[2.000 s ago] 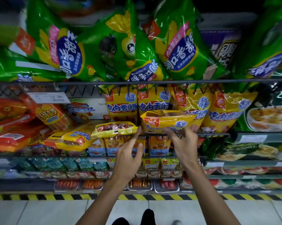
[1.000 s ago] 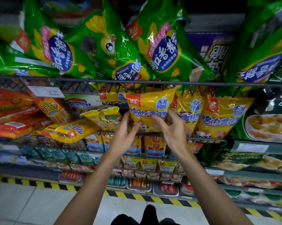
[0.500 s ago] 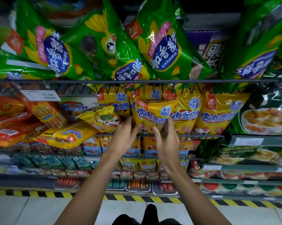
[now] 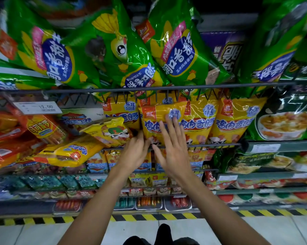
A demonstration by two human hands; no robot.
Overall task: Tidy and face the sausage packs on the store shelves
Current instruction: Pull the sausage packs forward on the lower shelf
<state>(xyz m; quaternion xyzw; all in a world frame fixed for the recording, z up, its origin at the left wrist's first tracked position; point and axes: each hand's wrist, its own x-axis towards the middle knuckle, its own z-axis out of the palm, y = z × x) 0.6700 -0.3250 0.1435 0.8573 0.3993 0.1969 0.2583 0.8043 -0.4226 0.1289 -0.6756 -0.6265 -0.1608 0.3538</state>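
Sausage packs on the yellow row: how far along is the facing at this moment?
Done: three yellow packs to the right stand upright, labels forward. In hand: the right hand presses flat on the front pack while the left hand holds its lower edge. Left: the tilted yellow pack and the fallen one to the left.

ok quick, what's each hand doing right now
Left hand: pinching the lower left edge of the yellow sausage pack.
Right hand: open, straight fingers flat on the front of the same pack.
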